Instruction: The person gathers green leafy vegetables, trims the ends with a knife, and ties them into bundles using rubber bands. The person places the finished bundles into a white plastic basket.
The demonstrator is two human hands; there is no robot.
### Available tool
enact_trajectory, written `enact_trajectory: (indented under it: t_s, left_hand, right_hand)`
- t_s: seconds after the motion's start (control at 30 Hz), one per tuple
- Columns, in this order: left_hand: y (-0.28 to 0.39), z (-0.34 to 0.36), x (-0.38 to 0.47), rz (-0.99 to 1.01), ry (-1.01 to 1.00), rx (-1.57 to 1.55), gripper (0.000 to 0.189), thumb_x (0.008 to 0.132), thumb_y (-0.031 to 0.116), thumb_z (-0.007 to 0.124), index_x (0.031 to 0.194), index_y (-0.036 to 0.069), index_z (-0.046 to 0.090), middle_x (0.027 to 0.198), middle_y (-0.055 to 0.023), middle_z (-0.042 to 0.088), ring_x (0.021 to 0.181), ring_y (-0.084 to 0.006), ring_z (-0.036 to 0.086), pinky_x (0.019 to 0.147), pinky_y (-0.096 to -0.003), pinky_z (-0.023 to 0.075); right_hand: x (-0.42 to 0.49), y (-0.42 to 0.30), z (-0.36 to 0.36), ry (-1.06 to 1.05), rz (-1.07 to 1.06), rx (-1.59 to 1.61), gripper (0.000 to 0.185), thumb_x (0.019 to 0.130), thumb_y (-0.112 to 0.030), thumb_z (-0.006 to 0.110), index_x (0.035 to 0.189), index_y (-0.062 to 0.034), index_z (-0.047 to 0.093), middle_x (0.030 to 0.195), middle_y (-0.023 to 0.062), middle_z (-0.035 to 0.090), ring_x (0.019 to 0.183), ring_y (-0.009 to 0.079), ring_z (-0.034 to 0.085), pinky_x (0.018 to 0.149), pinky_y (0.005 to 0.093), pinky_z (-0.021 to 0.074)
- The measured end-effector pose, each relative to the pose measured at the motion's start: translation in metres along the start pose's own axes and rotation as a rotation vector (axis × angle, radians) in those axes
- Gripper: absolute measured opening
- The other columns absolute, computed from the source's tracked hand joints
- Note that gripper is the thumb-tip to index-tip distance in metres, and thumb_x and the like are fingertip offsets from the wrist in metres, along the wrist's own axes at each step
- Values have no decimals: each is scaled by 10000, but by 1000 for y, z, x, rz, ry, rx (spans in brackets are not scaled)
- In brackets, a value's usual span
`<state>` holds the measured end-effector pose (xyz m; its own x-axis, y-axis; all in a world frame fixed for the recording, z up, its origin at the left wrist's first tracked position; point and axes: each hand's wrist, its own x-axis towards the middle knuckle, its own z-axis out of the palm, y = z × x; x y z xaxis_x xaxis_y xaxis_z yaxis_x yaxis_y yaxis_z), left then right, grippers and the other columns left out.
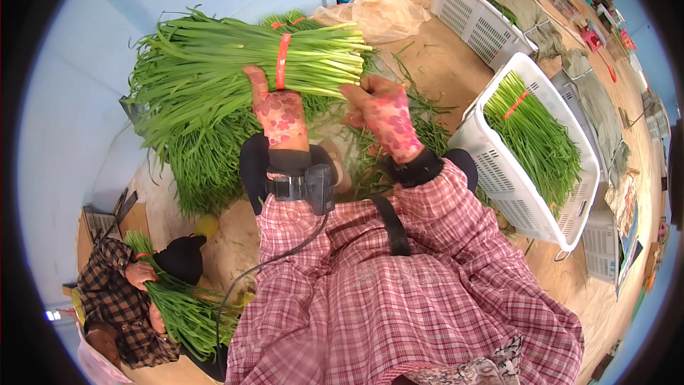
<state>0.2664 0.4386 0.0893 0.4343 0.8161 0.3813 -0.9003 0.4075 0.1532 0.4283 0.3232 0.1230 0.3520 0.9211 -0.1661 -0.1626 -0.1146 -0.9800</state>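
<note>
A thick bundle of Chinese chives (230, 59) lies sideways in front of me, its pale cut ends to the right. A red band (283, 61) circles it near those ends. My left hand (280, 107), in a floral fingerless glove, supports the bundle from its near side, thumb across the stems beside the band. At the lower right corner, the thumb and fingers of my right hand (382, 107), gloved alike, pinch the stalk ends. More chives (208, 166) are heaped beneath the bundle. Another banded bunch (291, 18) shows partly behind it.
A white plastic crate (526, 219) at right holds a banded chive bunch (534, 139). Cloth-covered crates (475, 21) stand beyond. Loose trimmings (427, 133) litter the floor by my right hand. A clear plastic bag (382, 8) lies behind. At lower left, another person (133, 299) holds chives.
</note>
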Motion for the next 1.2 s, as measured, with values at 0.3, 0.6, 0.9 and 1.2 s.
enact_trajectory:
  t_s: [0.3, 0.6, 0.9, 1.2]
  left_hand:
    - [-29, 17, -10, 204, 483, 359, 567, 923, 451, 609, 1349, 90, 511, 1199, -37, 664, 500, 12, 417, 399, -132, 331]
    - [-37, 33, -4, 209, 345, 307, 729, 953, 427, 572, 1461, -28, 314, 1515, -113, 386, 1017, -157, 631, 848, -282, 537]
    - [-7, 6, -11, 33, 757, 637, 442, 913, 316, 676, 1271, 81, 566, 754, 24, 615, 475, -40, 433, 380, -178, 326]
    - [-43, 16, -18, -21, 317, 705, 774, 912, 173, 660, 1516, 53, 191, 1362, -96, 492, 1252, -212, 480, 1040, -324, 371]
  right_hand:
    - [29, -13, -34, 53, -210, -182, 273, 852, -218, 740, 983, 14, 679, 842, 46, 685, 654, 122, 603, 652, 265, 501]
    - [36, 23, -90, -78, -195, 139, 344, 907, -157, 663, 1183, 45, 619, 972, 96, 698, 818, 181, 656, 759, 294, 525]
    - [37, -56, -39, 101, -942, -986, 894, 672, -491, 830, 1327, 30, 514, 1375, 206, 509, 1298, 369, 459, 1050, 443, 404]
    - [53, -3, -39, -463, -198, 20, 695, 781, -180, 803, 1351, 32, 466, 1091, 69, 653, 985, 110, 580, 860, 269, 489]
